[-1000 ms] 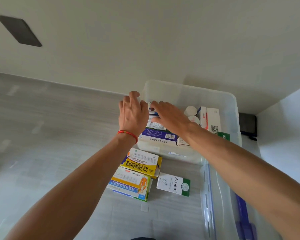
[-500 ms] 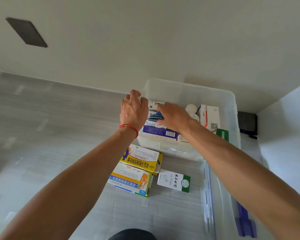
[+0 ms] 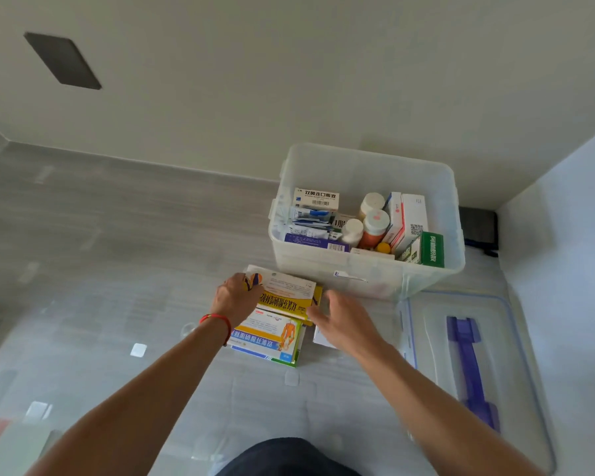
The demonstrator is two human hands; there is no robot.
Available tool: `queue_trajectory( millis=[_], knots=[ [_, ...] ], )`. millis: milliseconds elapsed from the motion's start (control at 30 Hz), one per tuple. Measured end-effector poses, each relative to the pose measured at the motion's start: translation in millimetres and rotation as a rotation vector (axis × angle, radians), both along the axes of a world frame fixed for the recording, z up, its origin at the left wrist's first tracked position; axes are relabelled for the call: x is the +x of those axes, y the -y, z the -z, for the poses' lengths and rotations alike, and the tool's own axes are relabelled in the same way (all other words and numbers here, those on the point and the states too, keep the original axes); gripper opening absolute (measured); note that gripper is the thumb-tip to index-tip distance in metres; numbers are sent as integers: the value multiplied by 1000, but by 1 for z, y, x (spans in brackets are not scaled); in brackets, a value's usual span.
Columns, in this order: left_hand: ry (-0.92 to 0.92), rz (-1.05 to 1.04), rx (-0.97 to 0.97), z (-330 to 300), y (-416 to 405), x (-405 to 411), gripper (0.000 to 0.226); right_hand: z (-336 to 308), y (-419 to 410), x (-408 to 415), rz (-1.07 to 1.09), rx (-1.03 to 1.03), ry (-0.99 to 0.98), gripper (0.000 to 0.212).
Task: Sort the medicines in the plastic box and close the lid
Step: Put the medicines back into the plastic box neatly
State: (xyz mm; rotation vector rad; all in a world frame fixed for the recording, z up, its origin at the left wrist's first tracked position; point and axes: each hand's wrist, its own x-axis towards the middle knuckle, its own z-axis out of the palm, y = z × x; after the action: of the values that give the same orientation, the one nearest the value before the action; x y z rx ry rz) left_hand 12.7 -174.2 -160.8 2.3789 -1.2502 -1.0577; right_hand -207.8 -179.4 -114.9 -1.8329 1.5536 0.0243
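The clear plastic box [image 3: 437,269] stands open on the floor, holding upright medicine cartons [image 3: 316,198], several pill bottles [image 3: 375,225] and a green carton [image 3: 426,250]. In front of it lies a yellow-and-white medicine box [image 3: 285,297] stacked on a larger box with an orange figure [image 3: 268,338]. My left hand [image 3: 236,298] grips the left end of the yellow-and-white box. My right hand [image 3: 344,321] touches its right end with loosely bent fingers and hides most of a small white box [image 3: 320,338]. The clear lid with a purple handle [image 3: 468,365] lies at the right.
A pale wall runs behind the box, and a white surface rises at the far right. A dark object [image 3: 478,228] sits in the corner behind the box. Small shiny patches mark the grey floor at the left. My dark-clothed knee [image 3: 289,458] shows at the bottom.
Both hands have left the plastic box and come down to the stack of boxes on the floor. The bottles and cartons inside the box are now uncovered.
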Motion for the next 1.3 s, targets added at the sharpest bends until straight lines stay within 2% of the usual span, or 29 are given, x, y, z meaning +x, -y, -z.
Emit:
queue_trajectory(
  millis=[100,233,333,467,567,667,733,800,867,933,1033,1100,1300],
  knots=[
    [-5,-6,16,2,-1,-1,25,19,-3,19,24,10,10,38],
    [-11,-32,-44,-10,-2,-4,27,22,-9,28,187,-3,113,38],
    [-38,-24,-132,-31,-7,-9,30,11,-14,24,280,24,218,38],
    [-156,-50,-175,-77,-33,-12,20,-26,-30,-3,313,28,310,34],
    [-348,-52,-166,-118,-58,-13,38,-65,-45,-37,279,73,473,34],
    [-491,-55,-241,-161,-66,-17,56,-109,-50,-66,246,75,618,32],
    [-562,-26,-325,-184,-54,-23,63,-137,-40,-78,250,46,687,30],
    [-578,30,-411,-197,-28,-32,65,-156,-19,-83,297,-18,707,38],
    [-501,117,-457,-201,7,-41,58,-162,14,-84,358,-86,678,49],
    [-422,199,-444,-194,46,-49,45,-157,51,-81,379,-88,613,49],
    [-317,263,-290,-176,96,-53,33,-138,95,-71,425,63,591,43],
    [-172,343,-171,-166,119,-51,27,-121,113,-65,445,205,604,43],
    [306,747,140,-162,144,-67,12,-77,145,-46,245,465,353,33]
  ],
)
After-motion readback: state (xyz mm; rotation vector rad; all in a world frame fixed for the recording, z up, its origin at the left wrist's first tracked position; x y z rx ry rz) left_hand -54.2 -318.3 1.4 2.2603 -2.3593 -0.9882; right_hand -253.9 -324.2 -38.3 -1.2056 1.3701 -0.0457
